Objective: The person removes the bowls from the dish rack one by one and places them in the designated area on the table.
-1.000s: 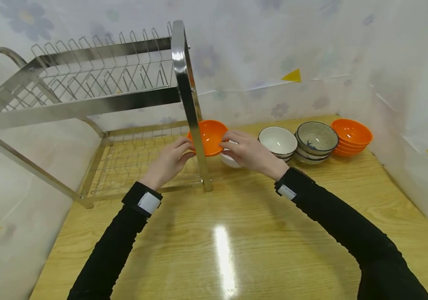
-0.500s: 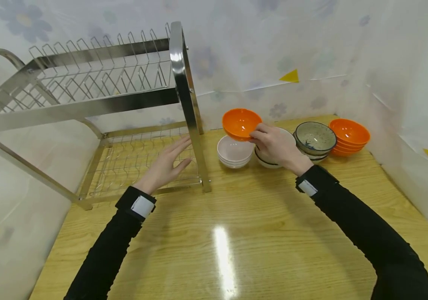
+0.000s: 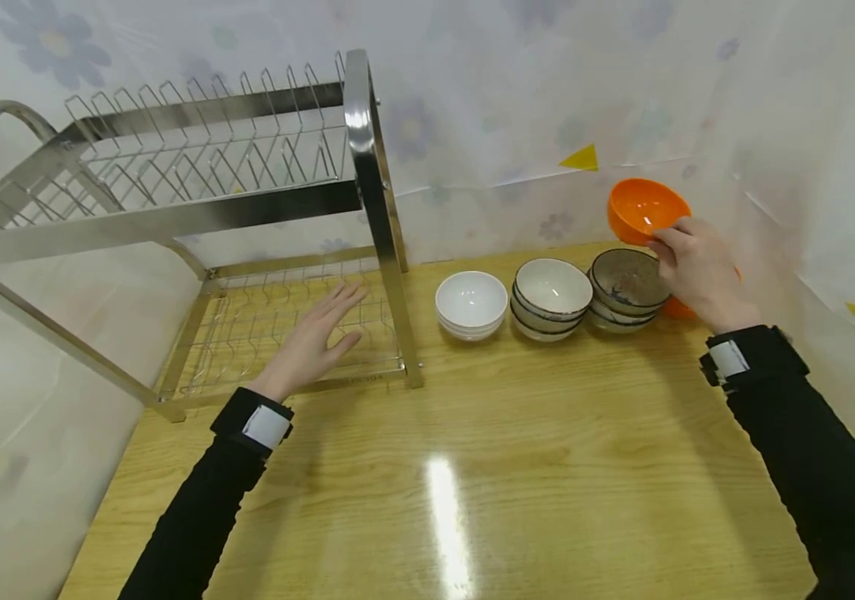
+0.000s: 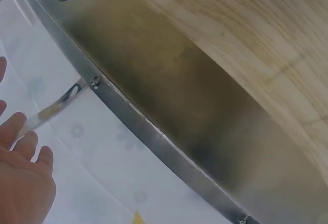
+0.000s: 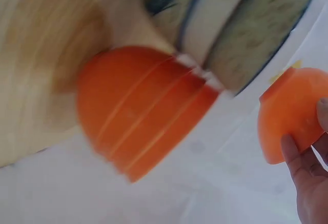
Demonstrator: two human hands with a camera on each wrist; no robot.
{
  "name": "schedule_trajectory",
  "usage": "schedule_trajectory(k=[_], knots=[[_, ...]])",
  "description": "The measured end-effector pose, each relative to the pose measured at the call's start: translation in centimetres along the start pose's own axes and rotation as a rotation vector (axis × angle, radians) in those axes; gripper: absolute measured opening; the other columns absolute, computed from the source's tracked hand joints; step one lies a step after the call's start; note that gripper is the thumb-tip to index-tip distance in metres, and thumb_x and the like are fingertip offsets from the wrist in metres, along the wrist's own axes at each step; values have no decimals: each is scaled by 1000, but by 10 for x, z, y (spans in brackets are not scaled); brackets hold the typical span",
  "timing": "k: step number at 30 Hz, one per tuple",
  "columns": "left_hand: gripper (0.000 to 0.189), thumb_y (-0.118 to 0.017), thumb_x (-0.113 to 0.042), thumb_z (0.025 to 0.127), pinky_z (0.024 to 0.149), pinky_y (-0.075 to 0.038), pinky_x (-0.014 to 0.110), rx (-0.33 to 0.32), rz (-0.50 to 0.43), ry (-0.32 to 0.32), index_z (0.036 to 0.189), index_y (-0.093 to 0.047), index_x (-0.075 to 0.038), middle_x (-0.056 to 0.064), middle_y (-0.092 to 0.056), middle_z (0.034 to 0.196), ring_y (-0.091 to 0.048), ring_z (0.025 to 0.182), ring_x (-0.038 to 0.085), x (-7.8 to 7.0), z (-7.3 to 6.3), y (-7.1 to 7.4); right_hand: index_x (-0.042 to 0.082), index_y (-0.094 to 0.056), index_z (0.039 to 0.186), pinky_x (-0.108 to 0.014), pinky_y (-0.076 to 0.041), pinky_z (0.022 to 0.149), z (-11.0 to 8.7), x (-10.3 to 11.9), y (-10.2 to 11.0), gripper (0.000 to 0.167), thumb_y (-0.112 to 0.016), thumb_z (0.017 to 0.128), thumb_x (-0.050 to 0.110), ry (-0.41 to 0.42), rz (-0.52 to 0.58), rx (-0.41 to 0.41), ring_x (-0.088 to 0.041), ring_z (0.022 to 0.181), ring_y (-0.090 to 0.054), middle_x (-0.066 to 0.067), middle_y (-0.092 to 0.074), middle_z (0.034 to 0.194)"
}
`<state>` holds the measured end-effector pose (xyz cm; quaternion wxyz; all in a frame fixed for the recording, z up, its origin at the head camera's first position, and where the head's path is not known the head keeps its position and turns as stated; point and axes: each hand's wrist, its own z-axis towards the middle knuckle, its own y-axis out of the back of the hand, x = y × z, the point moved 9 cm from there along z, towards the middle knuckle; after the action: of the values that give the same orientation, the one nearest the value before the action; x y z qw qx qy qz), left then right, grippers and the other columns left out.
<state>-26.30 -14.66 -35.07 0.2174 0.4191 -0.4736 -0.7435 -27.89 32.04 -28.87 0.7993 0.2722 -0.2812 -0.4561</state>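
Observation:
In the head view my right hand (image 3: 701,271) pinches the rim of an orange bowl (image 3: 645,210), held tilted in the air above the speckled grey bowls (image 3: 628,287). The right wrist view has the same held bowl (image 5: 292,114) apart from a stack of orange bowls (image 5: 143,111). My hand and wrist hide most of that stack in the head view. With fingers straight and nothing in it, my left hand (image 3: 307,346) hovers in front of the metal dish rack's lower shelf. The left wrist view catches its fingers (image 4: 25,144) beside a metal bar (image 4: 169,147) of the rack.
A two-tier metal dish rack (image 3: 247,204) stands at the left of the wooden table (image 3: 517,467). Right of it, along the back, are stacked white bowls (image 3: 471,302) and dark-rimmed cream bowls (image 3: 552,292). A flowered sheet (image 3: 472,100) hangs behind.
Both hands were at the orange bowl by the rack post. The left let go and drew back slightly; the right carried the bowl rightward past the white and cream stacks.

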Motion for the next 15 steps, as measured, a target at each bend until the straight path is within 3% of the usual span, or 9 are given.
schedule_trajectory(k=[2,7,15], knots=[[63,-60,-17,102,126,-19,59,2,12,8,158,-32,-12,16,-26,167,-16,157,36,1,-3,0,-12,-68,99,-53,-42,71,-8,-18,7,11,-65,92,-4,-63,-50,14,-46,79,-52,-29,-58,85],[62,-60,-16,102,126,-19,61,-12,20,18,157,-34,-9,19,-28,165,-18,156,40,8,-11,4,-7,-67,112,-59,-46,76,-26,-53,15,21,-59,98,5,-214,-163,142,-48,85,-55,-29,-60,98],[62,-59,-17,102,125,-19,63,-50,14,52,158,-33,-9,19,-27,165,-17,155,41,16,-23,14,-16,-66,106,-63,-42,78,-44,-72,15,19,-59,93,-5,-223,-158,161,-54,86,-54,-37,-60,95]])
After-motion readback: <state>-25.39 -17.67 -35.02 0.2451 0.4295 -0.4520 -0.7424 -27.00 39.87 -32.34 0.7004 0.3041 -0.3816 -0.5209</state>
